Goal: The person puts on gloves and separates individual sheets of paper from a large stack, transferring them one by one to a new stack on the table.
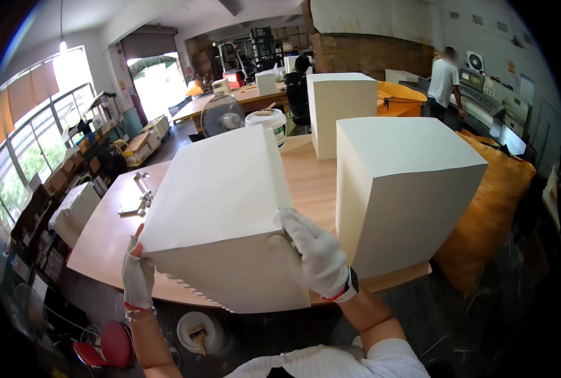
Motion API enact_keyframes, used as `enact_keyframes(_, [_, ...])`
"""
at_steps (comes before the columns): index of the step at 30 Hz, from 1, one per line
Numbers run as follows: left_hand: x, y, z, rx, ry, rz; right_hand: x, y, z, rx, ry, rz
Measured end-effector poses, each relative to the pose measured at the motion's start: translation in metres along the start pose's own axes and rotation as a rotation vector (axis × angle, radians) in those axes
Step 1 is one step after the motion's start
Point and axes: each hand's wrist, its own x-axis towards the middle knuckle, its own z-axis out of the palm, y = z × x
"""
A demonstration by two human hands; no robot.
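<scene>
1. Paper stack [220, 214] – a big white block of sheets, centre-left of the frame, tilted up off the near edge of the wooden table [104, 233]. Its long axis runs from lower centre toward upper centre, and the near face hangs past the table edge.
2. Left hand [137, 277] – white glove, lower left, fingers flat against the stack's near left corner, thumb up along the edge. It clasps the stack, not spread wide.
3. Right hand [315, 252] – white glove, lower centre, wrapped over the stack's near right corner, fingers on top. Gripping the stack.
4. Key relation – the stack sits between the two hands, one at each near corner, both touching it. The bulk lies up-frame of both hands; neither hand is clearly nearer.
5. Second stack [406, 195] stands just to the right, close to the right hand but apart from it. Third stack [343, 110] is further up, centre.
6. Upper centre-left – a fan [222, 115] and a white tub [268, 123], well apart from the hands.
</scene>
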Motion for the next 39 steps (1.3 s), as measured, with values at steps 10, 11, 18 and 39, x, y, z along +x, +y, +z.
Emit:
enact_keyframes(10, [-0.012,-0.039,-0.037,-0.586,-0.164,0.075,-0.037,0.072,-0.005,0.783,0.196,0.478])
enact_keyframes(11, [-0.026,-0.061,-0.03,-0.403,0.182,0.138,-0.044,0.086,0.004,0.756,0.285,0.603])
enact_keyframes(18, [-0.166,-0.337,-0.071,-0.77,0.673,-0.903,-0.182,0.251,0.108,1.016,0.328,1.616])
enact_keyframes(39, [-0.133,-0.315,-0.041,-1.006,0.875,-1.206,-0.223,0.228,0.201,0.783,0.134,1.745])
